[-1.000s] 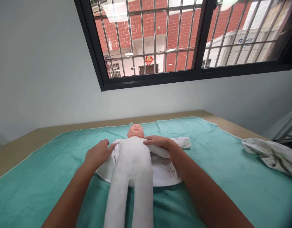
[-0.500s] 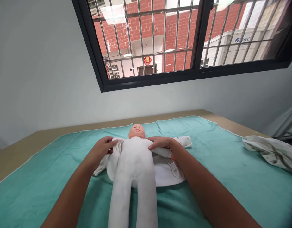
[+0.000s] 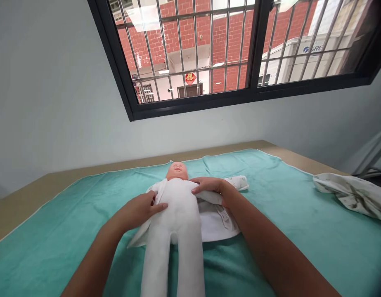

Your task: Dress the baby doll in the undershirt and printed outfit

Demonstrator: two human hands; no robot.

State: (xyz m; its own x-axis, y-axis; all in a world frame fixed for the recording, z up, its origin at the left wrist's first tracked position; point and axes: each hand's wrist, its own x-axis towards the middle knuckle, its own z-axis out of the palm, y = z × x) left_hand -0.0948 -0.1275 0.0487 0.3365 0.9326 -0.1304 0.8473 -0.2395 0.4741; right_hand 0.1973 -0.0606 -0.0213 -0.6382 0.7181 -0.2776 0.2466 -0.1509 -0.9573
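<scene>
Lying flat on its back mid-towel, legs pointing at the camera: white cloth doll point(image 3: 178, 214), on an open white garment point(image 3: 216, 225). Left hand point(image 3: 140, 211) resting on the doll's belly, fingers point(image 3: 157, 206) loosely spread and flat, gripping nothing. Right hand point(image 3: 213, 186) a bit further up at the doll's shoulder, fingers curled down on the chest and garment edge, can't tell if actually pinching. Teal towel point(image 3: 270, 214) covering the tabletop point(image 3: 29, 194), crumpled patterned cloth point(image 3: 351, 194) way off right, barred window point(image 3: 227, 53) at the back

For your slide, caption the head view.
Both hands, left hand and right hand, rest on a baby doll over white garment.
</scene>
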